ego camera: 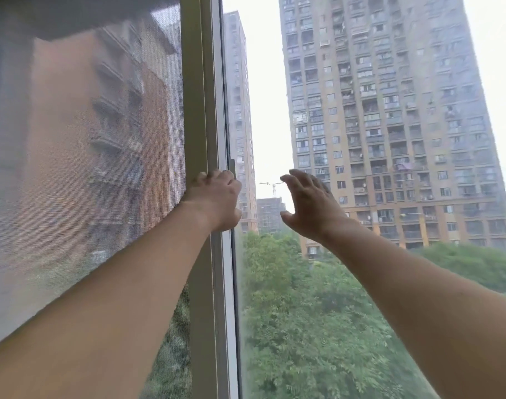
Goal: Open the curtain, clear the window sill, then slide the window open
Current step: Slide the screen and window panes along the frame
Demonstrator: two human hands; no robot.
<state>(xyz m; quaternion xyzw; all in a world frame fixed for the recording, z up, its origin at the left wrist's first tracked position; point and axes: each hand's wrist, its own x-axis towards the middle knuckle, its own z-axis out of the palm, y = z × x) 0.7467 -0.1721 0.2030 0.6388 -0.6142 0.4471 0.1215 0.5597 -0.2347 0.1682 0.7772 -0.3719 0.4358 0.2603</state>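
The vertical window frame runs down the middle of the view, tan and white, with a small dark handle at its right edge. My left hand is closed around that frame edge at mid height. My right hand hovers a little to the right with its fingers spread, in front of the clear glass pane; whether it touches the glass I cannot tell. A grey insect screen covers the left half of the window. No curtain or sill is in view.
Through the glass stand tall apartment towers and green treetops. An orange-brown building shows blurred behind the screen. Both my bare forearms reach up from the bottom corners.
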